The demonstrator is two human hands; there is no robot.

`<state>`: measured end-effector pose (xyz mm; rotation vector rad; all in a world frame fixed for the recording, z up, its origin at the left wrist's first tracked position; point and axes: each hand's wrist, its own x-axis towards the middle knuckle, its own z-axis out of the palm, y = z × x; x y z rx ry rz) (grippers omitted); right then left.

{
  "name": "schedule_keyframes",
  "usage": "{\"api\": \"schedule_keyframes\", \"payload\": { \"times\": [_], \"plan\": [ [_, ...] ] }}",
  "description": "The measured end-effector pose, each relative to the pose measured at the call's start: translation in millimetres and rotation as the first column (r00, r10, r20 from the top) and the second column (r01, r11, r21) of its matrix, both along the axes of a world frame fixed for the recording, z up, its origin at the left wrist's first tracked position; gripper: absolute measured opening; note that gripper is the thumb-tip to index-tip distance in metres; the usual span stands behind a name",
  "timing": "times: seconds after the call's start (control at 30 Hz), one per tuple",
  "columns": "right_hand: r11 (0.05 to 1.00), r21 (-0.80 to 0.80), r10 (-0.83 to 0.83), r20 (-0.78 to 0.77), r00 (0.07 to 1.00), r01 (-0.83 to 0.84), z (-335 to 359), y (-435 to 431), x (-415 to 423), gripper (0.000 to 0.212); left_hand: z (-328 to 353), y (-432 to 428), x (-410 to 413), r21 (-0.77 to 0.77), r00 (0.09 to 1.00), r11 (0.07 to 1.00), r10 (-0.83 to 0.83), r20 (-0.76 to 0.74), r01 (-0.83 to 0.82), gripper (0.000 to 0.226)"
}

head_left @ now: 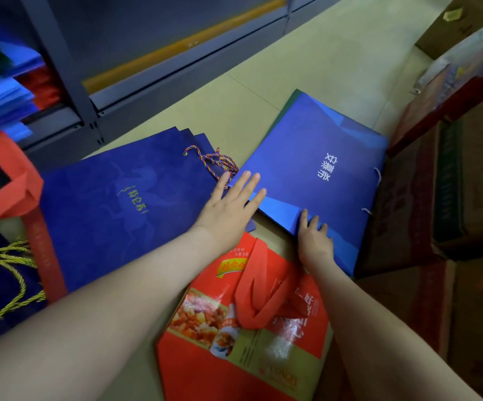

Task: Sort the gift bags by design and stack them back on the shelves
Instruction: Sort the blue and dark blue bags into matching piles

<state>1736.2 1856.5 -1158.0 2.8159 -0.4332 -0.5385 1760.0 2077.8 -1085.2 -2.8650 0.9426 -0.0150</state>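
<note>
The left hand (pixel 231 206) lay flat, fingers straight, steadying the bright blue flat paper gift bag (pixel 306 146) on the beige floor (pixel 306 62), while the right hand (pixel 315 237) seemingly pinched its near edge to lift it for sorting.

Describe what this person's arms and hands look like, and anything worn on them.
The left hand and the right hand are both ungloved. No ring shows on the visible fingers, and no watch or bracelet on either wrist. No sleeve is in view on either arm, right up to the frame's edge.
</note>
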Motion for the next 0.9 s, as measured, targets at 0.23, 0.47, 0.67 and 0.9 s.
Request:
{"api": "schedule_keyframes", "payload": {
  "times": [0.23, 0.47, 0.67, 0.9],
  "plan": [
    [1.000, -0.006, -0.027, 0.105, 0.994, 0.028, 13.3, 2.6, -1.1, 0.067, -19.1, 5.5, -3.5, 0.037, 0.972, 0.999, 0.015, 0.233, -0.025, 0.066],
    [0.979, 0.180, 0.033, 0.341, 0.940, -0.100, 40.5, 65.6, -56.5, 0.049, -18.0, -30.4, 16.9, -0.029, 0.822, 0.959, -0.227, 0.523, 0.283, 0.050],
    [0.975, 0.118, 0.127, 0.402, 0.907, -0.189, 51.9, 80.1, -79.8, 0.053, -31.1, -35.3, 4.1, 0.050, 0.883, 0.938, -0.340, 0.323, 0.342, 0.033],
    [0.995, 0.102, -0.004, 0.235, 0.972, -0.020, 62.3, 63.0, -79.8, 0.058, -31.8, -50.0, -18.2, -0.039, 0.877, 0.922, -0.352, 0.327, 0.385, 0.036]
  ]
}}
